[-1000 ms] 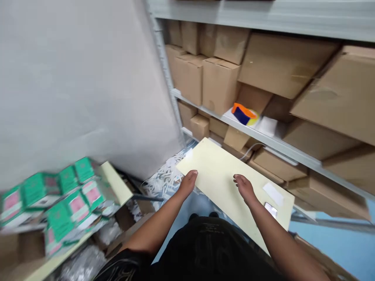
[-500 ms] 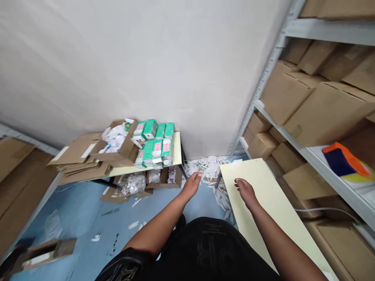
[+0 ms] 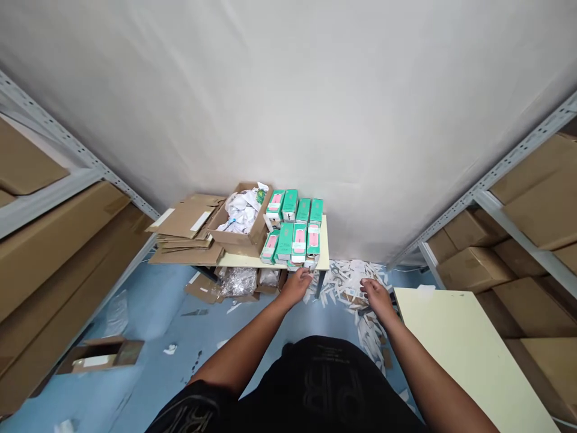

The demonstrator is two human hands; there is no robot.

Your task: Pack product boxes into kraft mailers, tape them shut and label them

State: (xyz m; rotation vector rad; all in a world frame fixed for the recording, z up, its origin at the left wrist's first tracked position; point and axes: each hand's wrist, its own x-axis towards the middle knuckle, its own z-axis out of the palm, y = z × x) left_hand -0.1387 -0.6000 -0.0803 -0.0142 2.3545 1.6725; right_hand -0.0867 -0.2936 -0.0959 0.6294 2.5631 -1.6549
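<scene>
My left hand (image 3: pixel 297 284) is held out in front of me with its fingers loosely curled, holding nothing. It lines up with the near edge of a low cream table (image 3: pixel 323 255) stacked with several green and pink boxes (image 3: pixel 294 231). My right hand (image 3: pixel 376 294) hangs palm down with its fingers relaxed and apart, empty, just left of a second cream table (image 3: pixel 464 349). Both hands are in the air above the blue floor.
An open cardboard box (image 3: pixel 243 219) of white wrappers and flattened cardboard (image 3: pixel 184 231) lie on the low table. White paper scraps (image 3: pixel 349 282) litter the floor. Metal shelves with brown cartons stand left (image 3: pixel 54 240) and right (image 3: pixel 509 240). A small open box (image 3: pixel 101 355) lies on the floor.
My view has swung left, from the right-hand shelves to the end wall. Both hands have left the cream table on the right and now hover over the floor.
</scene>
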